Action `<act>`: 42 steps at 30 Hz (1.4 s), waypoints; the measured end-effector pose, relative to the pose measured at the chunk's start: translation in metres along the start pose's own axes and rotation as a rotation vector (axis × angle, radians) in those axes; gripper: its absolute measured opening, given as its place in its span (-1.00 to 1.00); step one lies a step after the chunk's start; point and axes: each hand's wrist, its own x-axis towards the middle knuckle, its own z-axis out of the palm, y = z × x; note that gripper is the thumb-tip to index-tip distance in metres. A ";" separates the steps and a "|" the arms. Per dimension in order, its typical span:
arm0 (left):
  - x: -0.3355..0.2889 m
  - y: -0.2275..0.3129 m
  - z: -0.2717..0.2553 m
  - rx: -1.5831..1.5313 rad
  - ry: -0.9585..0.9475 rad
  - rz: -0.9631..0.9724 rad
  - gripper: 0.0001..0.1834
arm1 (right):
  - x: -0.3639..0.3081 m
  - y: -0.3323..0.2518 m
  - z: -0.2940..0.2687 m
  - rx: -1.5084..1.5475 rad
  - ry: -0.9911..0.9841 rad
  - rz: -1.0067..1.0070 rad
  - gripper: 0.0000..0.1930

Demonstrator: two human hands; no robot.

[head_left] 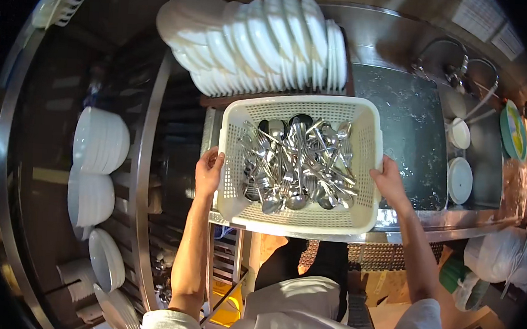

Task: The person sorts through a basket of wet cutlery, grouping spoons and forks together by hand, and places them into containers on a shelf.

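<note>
A cream plastic basket [296, 222] with perforated walls is in front of me at the metal counter's edge. Inside lies a loose heap of metal cutlery [300, 161], with spoons, forks and ladle-like pieces tangled together. My left hand [209, 170] grips the basket's left side, thumb up along the rim. On the opposite side my right hand [388, 179] is closed on the basket's right rim. The fingers of both hands are partly hidden behind the basket walls.
White plates [265, 44] stand in a dark rack behind the basket. A water-filled sink [410, 137] lies to the right, with white bowls [459, 180] and a hose tap [491, 88] beyond it. Stacked white bowls [99, 139] sit on the shelf at left. A plastic bag [493, 254] hangs at lower right.
</note>
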 end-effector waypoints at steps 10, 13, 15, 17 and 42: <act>-0.143 0.023 0.041 0.532 -0.089 0.421 -0.84 | 0.011 0.039 -0.030 0.187 -0.027 0.008 -0.84; -0.142 0.035 0.053 0.593 -0.040 0.220 -0.86 | 0.043 0.158 -0.116 0.054 0.435 -0.134 -0.87; -0.141 0.036 0.056 0.647 -0.080 0.192 -0.86 | 0.050 0.190 -0.129 -0.033 0.569 0.023 -0.86; -0.136 0.041 0.065 0.615 -0.129 0.141 -0.83 | 0.057 0.204 -0.135 -0.125 0.711 0.175 -0.85; -0.026 0.076 -0.033 -0.391 -0.480 0.373 -0.50 | -0.029 -0.150 0.230 -0.497 -0.036 -0.801 -0.62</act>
